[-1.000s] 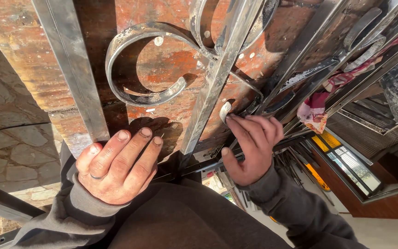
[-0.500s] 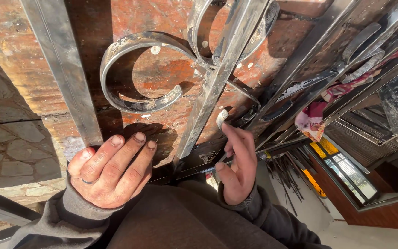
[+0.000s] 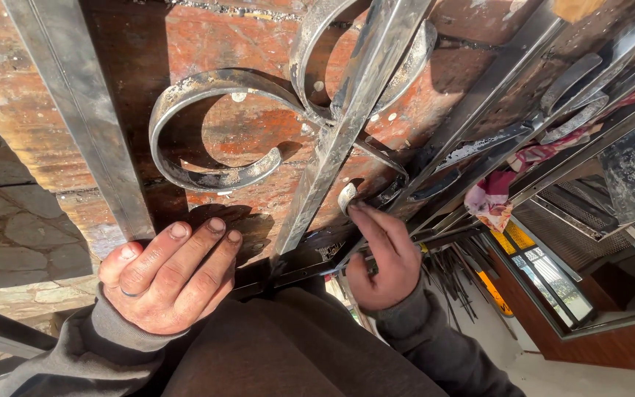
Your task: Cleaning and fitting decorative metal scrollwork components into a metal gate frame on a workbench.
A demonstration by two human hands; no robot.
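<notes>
Since a moment ago the right hand [image 3: 384,257] has shifted so its fingers [image 3: 365,220] pinch the small scroll tip [image 3: 347,197] near the table's front edge, while the left hand [image 3: 167,276] rests flat, fingers loosely spread; the ironwork [image 3: 222,132] looks heavy, rigid, best gripped by its bars.

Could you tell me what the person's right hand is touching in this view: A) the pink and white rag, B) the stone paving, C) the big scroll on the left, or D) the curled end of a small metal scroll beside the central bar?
D: the right hand has its fingertips on the curled end of the small scroll beside the central bar, well apart from the rag.
</notes>
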